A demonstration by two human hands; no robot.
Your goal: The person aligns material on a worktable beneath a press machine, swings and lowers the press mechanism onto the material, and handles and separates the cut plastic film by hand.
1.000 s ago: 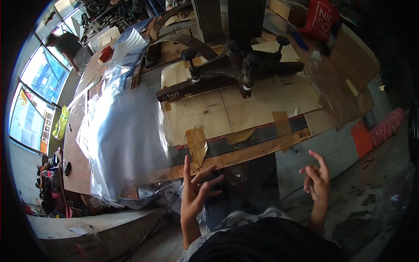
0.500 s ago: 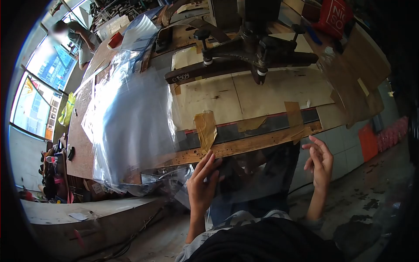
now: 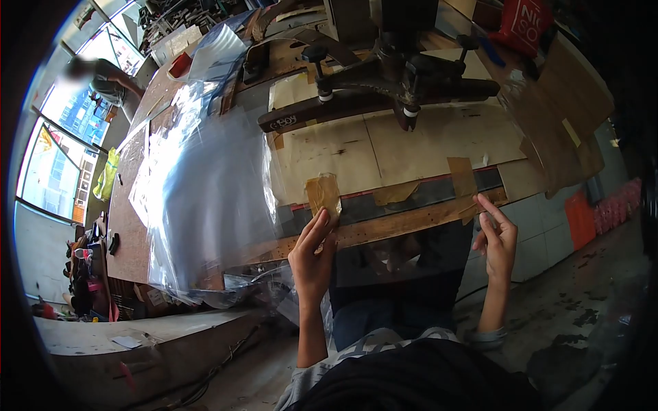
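My left hand (image 3: 312,259) is at the front edge of the bench, fingers stretched upward. Its fingertips touch the lower part of a brown tape piece (image 3: 322,189), which overlaps a wooden strip (image 3: 384,229). My right hand (image 3: 498,245) is by the strip's right end, index finger extended to the wood and the other fingers loosely bent. Just left of that finger, a second tape piece (image 3: 462,177) crosses a dark grey band (image 3: 432,192). Between my hands, a faint sheen shows below the edge; I cannot tell whether it is clear film.
A black metal press arm (image 3: 384,96) with knobs spans above pale boards (image 3: 329,154). Clear plastic sheets (image 3: 205,178) cover the left side. Brown sheets (image 3: 565,116) and a red bag (image 3: 524,27) lie to the right. Another person (image 3: 110,85) stands at far left.
My left hand has moved up onto the lower part of the tape. My right hand has moved up and slightly left to the wooden strip. The other person has shifted left.
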